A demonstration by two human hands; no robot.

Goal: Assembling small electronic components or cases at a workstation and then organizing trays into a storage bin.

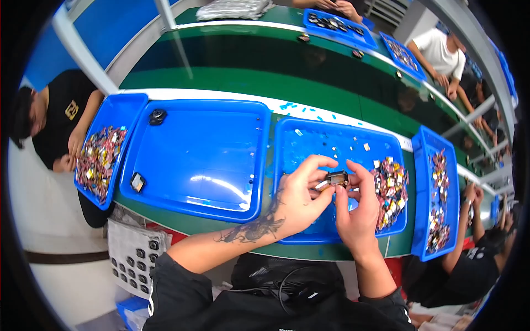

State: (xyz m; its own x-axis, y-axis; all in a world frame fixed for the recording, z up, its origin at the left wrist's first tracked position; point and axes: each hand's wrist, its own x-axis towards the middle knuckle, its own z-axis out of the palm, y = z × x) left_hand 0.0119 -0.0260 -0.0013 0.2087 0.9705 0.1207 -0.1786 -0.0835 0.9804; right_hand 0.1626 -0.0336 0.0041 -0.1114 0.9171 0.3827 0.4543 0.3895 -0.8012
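Both hands meet over the blue tray (309,144) in front of the person — left hand (301,199) and right hand (356,212) pinch a small black component (336,177) between their fingertips, held just above the tray floor. Right of it, in the same tray, a heap of small mixed-colour parts (390,190). Wide blue tray (204,151) to the left holds one small dark square part (137,182) and a round black piece (158,116) — well apart. Green conveyor belt (265,83) behind.

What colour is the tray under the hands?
Bright blue tray, clearest in the head view.
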